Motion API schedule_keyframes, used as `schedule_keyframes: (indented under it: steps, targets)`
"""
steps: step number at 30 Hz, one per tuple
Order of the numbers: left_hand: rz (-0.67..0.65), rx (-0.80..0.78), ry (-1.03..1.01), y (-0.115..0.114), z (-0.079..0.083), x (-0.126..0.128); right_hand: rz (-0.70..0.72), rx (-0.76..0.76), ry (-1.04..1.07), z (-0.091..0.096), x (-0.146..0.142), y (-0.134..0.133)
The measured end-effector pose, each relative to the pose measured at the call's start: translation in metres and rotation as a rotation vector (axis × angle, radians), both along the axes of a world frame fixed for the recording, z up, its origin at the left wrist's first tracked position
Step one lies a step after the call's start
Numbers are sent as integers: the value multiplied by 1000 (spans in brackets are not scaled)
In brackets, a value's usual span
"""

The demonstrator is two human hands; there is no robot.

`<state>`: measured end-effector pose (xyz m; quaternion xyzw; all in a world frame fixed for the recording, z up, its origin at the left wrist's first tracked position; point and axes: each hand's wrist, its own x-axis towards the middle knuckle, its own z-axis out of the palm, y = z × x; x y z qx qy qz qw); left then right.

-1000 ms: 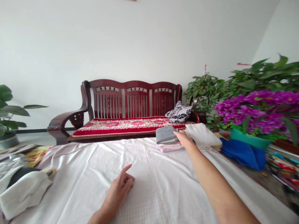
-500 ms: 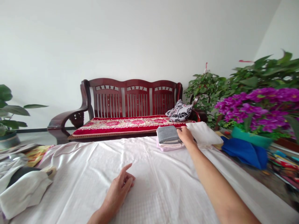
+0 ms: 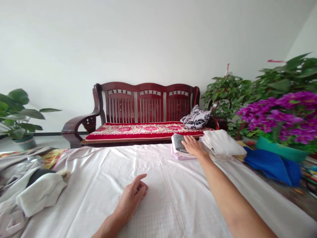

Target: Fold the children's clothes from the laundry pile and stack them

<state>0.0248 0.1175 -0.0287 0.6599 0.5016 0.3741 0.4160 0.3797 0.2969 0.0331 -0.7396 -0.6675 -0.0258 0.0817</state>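
My right hand (image 3: 193, 145) lies flat, fingers outstretched, on top of a small stack of folded cloths. A dark grey folded cloth (image 3: 177, 142) tops that stack, with a pink cloth (image 3: 176, 155) showing at the bottom. Just right of it sits a second pile with a white folded cloth (image 3: 223, 142) uppermost. My left hand (image 3: 132, 198) rests empty over the white sheet (image 3: 99, 195), index finger extended and the other fingers loosely bent.
Rumpled clothes (image 3: 41, 193) lie along the left side. A blue cloth (image 3: 272, 165) and a teal planter (image 3: 279, 148) with purple flowers stand at the right. Beyond the sheet is a wooden bench (image 3: 148, 105) bearing a patterned cushion (image 3: 198, 119).
My right hand has gone from pinching at the grey cloth's right edge to lying flat on it. The view has turned slightly left; my left hand keeps about the same pose.
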Motion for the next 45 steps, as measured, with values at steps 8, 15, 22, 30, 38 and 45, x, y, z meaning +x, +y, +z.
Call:
schedule_keyframes:
  steps: [8,15,22,30,38,45]
  targets:
    - [-19,-5,-58,3,-3,1,-55,347,-28,19,-18,-23]
    - [-5,11,-3,5,-5,1,417,544,149,-18,-91,-77]
    - [-26,20,52,-1,1,-15,605,343,177,-86,-149,-134]
    - [160,233,398,-9,30,-110,619,443,129,-113,-144,-144]
    - [855,195,1043,-16,67,-232,637,458,141,-112,-146,-145]
    - [833,73,734,-17,56,-279,655,478,155,-112,-144,-143]
